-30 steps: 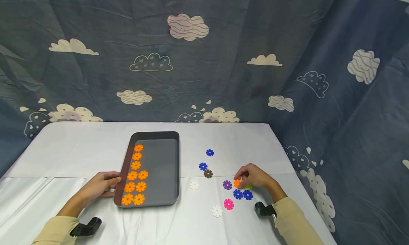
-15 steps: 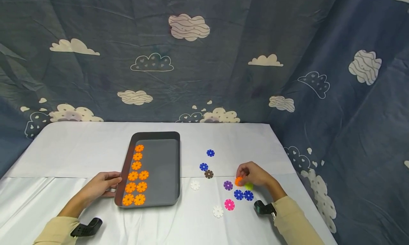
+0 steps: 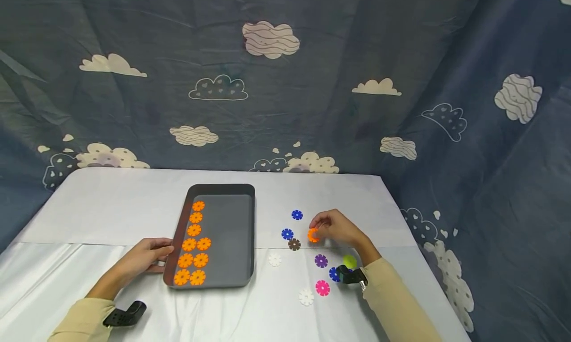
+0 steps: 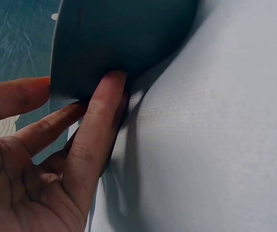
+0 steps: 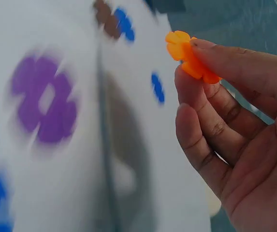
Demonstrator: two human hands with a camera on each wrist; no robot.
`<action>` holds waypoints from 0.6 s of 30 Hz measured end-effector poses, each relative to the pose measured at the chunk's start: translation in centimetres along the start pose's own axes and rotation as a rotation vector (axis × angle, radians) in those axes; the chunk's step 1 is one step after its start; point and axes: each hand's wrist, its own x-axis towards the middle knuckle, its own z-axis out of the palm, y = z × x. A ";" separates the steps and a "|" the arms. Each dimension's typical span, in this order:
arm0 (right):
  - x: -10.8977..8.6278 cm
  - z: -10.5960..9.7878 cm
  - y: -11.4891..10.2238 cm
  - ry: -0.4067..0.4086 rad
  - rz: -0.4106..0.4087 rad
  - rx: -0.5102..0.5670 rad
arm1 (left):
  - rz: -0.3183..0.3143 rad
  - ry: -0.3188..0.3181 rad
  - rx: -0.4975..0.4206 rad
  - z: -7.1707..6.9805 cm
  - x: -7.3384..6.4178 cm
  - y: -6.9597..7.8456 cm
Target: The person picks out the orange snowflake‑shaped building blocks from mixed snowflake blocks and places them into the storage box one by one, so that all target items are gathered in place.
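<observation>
My right hand (image 3: 340, 229) pinches an orange flower-shaped plastic disc (image 3: 313, 236) between thumb and fingers. In the right wrist view that orange disc (image 5: 178, 47) is held up on edge over the white cloth. At the left side of a dark grey baking tray (image 3: 253, 233), my left hand (image 3: 140, 258) grips the edge. The left wrist view shows one fingertip against the tray's outer wall (image 4: 123, 38) and another at its rim. Several orange discs (image 3: 194, 230) lie along the tray's left side, in a long column and a shorter one beside it.
Loose discs lie right of the tray: blue (image 3: 297, 214), brown (image 3: 294, 244), white (image 3: 274, 260), purple (image 3: 321, 261), pink (image 3: 322, 288) and green (image 3: 350, 261). The right wrist camera (image 3: 351, 275) partly covers blue ones. A dark cloud-print curtain (image 3: 312, 114) hangs behind the table.
My right hand has lifted the orange disc from beside the green one and carried it left and away from me. The left hand stays at the tray. The view has shifted slightly.
</observation>
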 end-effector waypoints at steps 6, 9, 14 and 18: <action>3.0 1.7 -3.0 -0.040 -0.046 0.069 | 0.005 -0.002 0.002 0.0 0.2 0.0; 4.5 2.7 -4.4 -0.074 -0.041 0.110 | 0.005 -0.004 0.000 0.0 0.1 0.0; 6.6 4.2 -6.5 -0.077 -0.053 0.175 | 0.001 0.001 -0.001 0.0 0.2 0.1; 8.0 5.6 -7.9 -0.075 -0.094 0.177 | 0.005 0.000 -0.001 0.1 0.2 0.1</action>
